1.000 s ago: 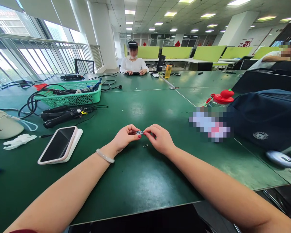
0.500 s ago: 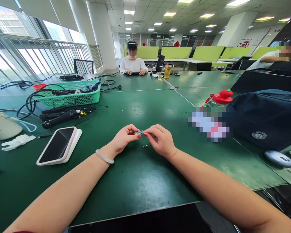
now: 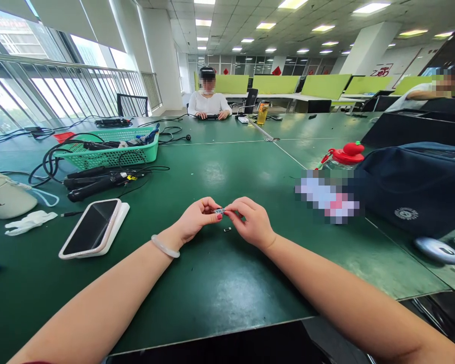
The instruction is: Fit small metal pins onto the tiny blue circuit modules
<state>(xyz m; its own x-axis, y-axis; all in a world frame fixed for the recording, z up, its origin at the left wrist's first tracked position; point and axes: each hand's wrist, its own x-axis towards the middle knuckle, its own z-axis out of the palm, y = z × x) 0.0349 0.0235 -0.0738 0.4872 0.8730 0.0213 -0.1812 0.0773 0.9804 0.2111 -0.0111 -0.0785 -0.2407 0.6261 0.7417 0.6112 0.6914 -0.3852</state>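
Observation:
A small piece that looks like a circuit board [image 3: 219, 211] is held just above the green table [image 3: 212, 283]. My left hand [image 3: 197, 218] pinches its left side between thumb and fingers. At its right end, the thumb and forefinger of my right hand [image 3: 252, 222] are closed on it, and their tips nearly meet my left thumb. Fine detail of the board is too small to make out. On the tabletop just below the hands lies a tiny black-and-white part [image 3: 227, 230], touched by neither hand.
To the left are a phone [image 3: 92, 227], a green basket [image 3: 117, 155] with cables, black handles [image 3: 98, 184] and a white pouch [image 3: 7, 194]. On the right are a red-lidded bottle [image 3: 347, 154], a dark blue bag [image 3: 417, 182] and a mouse [image 3: 438, 251]. A person [image 3: 209, 103] sits opposite.
The board has tilted slightly between my fingers, showing a thinner face now. Both hands keep their pinch in nearly the same place. The small part on the table stays put.

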